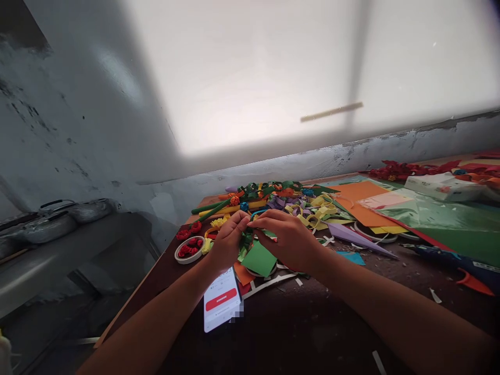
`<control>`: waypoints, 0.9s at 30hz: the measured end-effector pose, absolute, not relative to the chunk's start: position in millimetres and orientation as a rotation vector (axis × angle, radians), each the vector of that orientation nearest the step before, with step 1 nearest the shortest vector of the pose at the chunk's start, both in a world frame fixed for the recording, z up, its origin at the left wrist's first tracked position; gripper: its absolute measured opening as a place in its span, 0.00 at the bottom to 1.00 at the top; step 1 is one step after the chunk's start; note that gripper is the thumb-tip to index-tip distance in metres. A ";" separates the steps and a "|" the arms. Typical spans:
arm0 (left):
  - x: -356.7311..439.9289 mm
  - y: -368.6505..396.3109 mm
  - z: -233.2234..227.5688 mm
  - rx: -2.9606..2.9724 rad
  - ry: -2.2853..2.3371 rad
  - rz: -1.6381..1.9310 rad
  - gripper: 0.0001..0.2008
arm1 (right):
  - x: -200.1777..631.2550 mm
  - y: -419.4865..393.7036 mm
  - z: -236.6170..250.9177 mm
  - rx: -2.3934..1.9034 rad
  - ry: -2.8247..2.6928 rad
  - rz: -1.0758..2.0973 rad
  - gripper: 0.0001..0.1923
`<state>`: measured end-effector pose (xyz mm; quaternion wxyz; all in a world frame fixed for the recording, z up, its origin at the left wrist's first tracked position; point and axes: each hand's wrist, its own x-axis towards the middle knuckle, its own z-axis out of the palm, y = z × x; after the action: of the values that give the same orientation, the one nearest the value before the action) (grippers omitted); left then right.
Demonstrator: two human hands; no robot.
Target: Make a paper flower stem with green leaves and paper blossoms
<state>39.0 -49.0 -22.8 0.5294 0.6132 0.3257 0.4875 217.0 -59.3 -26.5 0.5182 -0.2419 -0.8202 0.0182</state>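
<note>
My left hand (228, 240) and my right hand (287, 237) meet fingertip to fingertip over the dark table (304, 323), both pinching a small rolled green paper piece (247, 240). A green paper square (259, 259) hangs just below the hands, and whether it is joined to the rolled piece I cannot tell. Behind the hands lies a heap of curled paper strips (308, 208) and several paper-wrapped green and yellow stems (219, 208). A tape ring filled with red paper roses (189, 249) sits left of my left hand.
A phone (222, 304) with a lit screen lies under my left wrist. Orange and green paper sheets (410, 213) cover the right side, with a tissue pack (443, 186), tape rolls (371, 233) and a glue gun (453, 263). A grey ledge (54, 245) stands left.
</note>
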 end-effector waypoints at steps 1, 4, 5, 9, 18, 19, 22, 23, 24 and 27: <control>39.1 -49.0 -23.5 1.475 0.798 1.156 0.18 | 216.6 -59.0 -26.9 -0.597 -1.977 0.051 0.10; 40.3 -49.6 -23.9 1.484 0.837 1.149 0.18 | 215.5 -60.9 -25.3 -0.647 -1.983 0.149 0.09; 40.8 -49.8 -23.5 1.480 0.841 1.145 0.18 | 215.0 -62.1 -23.9 -0.670 -1.980 0.197 0.09; 41.6 -50.3 -21.0 1.485 0.842 1.094 0.19 | 213.5 -65.9 -18.2 -0.823 -1.917 0.411 0.07; 37.0 -50.1 -19.3 1.765 0.945 1.133 0.19 | 212.2 -59.0 -23.5 -0.808 -1.749 0.846 0.08; 37.1 -50.3 -19.5 1.831 0.964 1.143 0.18 | 211.5 -57.5 -25.1 -0.796 -1.733 0.881 0.07; 38.1 -51.5 -18.7 1.933 0.996 1.160 0.16 | 209.7 -54.2 -28.4 -0.774 -1.682 0.943 0.06; 38.4 -51.9 -18.1 1.933 1.000 1.166 0.16 | 209.4 -53.9 -29.0 -0.770 -1.669 0.949 0.06; 38.7 -52.3 -17.6 1.918 1.001 1.172 0.17 | 209.1 -53.9 -29.4 -0.770 -1.660 0.938 0.06; 39.3 -52.6 -17.4 1.769 0.959 1.189 0.18 | 208.3 -55.7 -30.2 -0.741 -1.664 0.807 0.05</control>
<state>39.3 -52.6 -17.4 0.3914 0.6964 0.3777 0.4683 208.3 -55.7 -30.2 0.5434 -0.3121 -0.7011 0.3401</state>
